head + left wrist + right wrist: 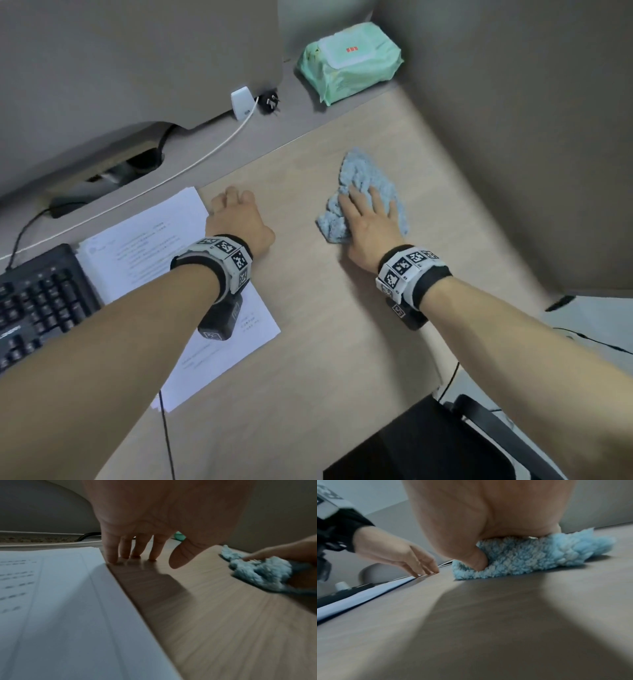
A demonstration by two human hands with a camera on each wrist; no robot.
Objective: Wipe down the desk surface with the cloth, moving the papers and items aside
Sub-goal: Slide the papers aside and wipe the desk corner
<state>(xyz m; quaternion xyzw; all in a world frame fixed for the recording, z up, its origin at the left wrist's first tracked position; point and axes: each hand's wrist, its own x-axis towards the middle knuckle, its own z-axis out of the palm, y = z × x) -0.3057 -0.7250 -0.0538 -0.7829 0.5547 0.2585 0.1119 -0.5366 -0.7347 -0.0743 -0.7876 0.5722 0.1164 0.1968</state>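
A fluffy light-blue cloth (pixel 366 171) lies crumpled on the wooden desk (pixel 342 325), right of centre. My right hand (pixel 371 219) lies flat on its near half and presses it down; in the right wrist view the thumb digs into the cloth (pixel 530 555). A stack of printed papers (pixel 154 246) sits at the left, partly under my left forearm. My left hand (pixel 233 202) stands on its fingertips (pixel 111 559) against the papers' right edge (pixel 51 601), fingers nearly straight, holding nothing. The cloth (pixel 260 572) shows to its right.
A black keyboard (pixel 41 301) lies left of the papers. At the back are a green pack of wet wipes (pixel 349 61), a white charger (pixel 241 102) with its cable, and a black plug (pixel 270 102). Grey partitions close off the back and right. A black chair (pixel 428 445) stands at the near right.
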